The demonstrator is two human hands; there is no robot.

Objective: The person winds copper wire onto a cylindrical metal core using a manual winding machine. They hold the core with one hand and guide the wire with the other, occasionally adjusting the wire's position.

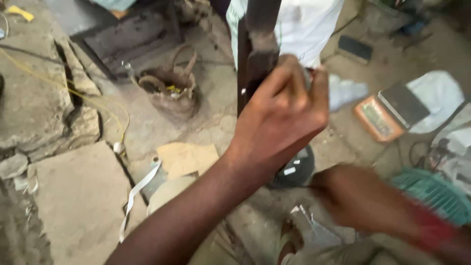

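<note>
- Left hand: raised at the centre of the view, fingers curled tightly around a dark upright bar; the thumb and fingertips close over its right-hand edge near a pale sack standing behind.
- Dark upright bar: stands vertically from the top edge of the view down behind the left hand, its lower end hidden by that hand.
- Right hand: low at the right, motion-blurred; how far it is open, and whether it holds anything, cannot be told. It lies just beside a teal ribbed cover.
- Ground: cracked concrete slabs at the left, with a yellow cord trailing across them.
- Surroundings: a worn woven basket, a scrap of cardboard, a white strip, and an orange-edged weighing scale lie scattered on the dusty floor.
</note>
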